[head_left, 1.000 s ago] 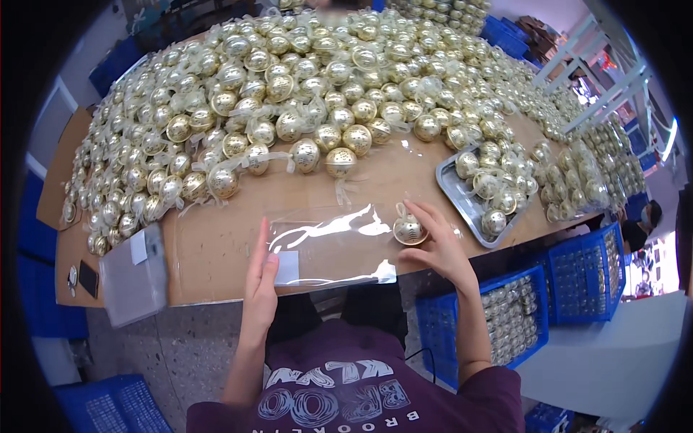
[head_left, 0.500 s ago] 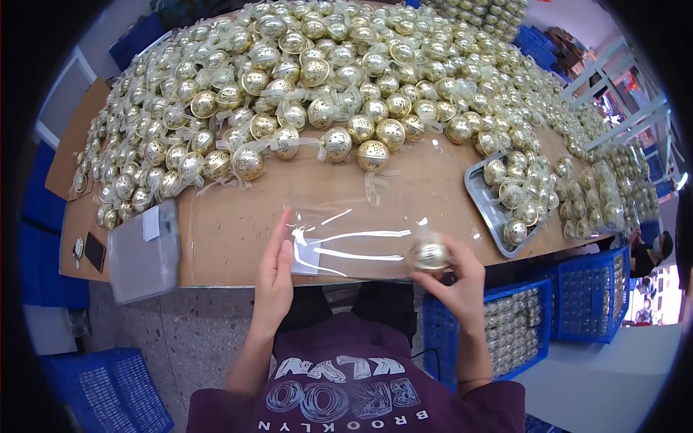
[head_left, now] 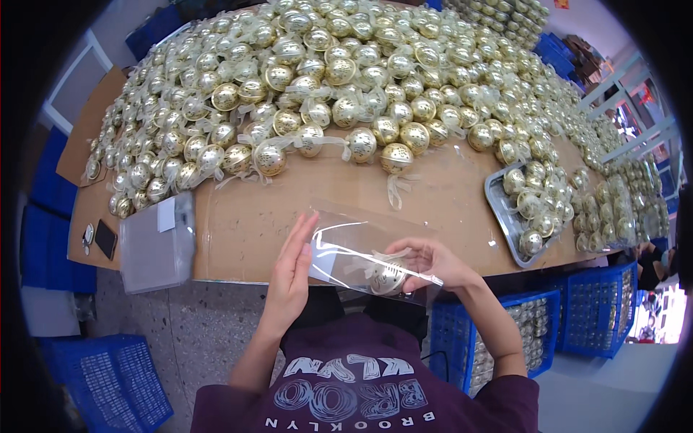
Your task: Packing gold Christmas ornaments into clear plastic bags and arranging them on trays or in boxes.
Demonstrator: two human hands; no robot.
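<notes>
Near the table's front edge lies a long clear plastic bag [head_left: 345, 242] with a pale card inside its left part. My left hand [head_left: 290, 270] grips the bag's left end, fingers stretched along it and the thumb pressing from the near side. My right hand [head_left: 433, 263] reaches into the bag's right end, fingers closed around a gold ball ornament [head_left: 388, 277] with a cut-out pattern and a pale ribbon. Glare on the film partly hides the fingertips.
A heap of gold ball ornaments [head_left: 289, 79] with ribbons covers the far table. More balls fill a metal tray [head_left: 498, 206] at right. Flat clear bags [head_left: 148, 249] and a phone [head_left: 107, 238] lie at left. Blue crates [head_left: 595, 307] stand beyond the table's right edge.
My right hand has moved left, carrying the ball from beside the bag's right end to inside it. My left hand keeps hold of the left end.
</notes>
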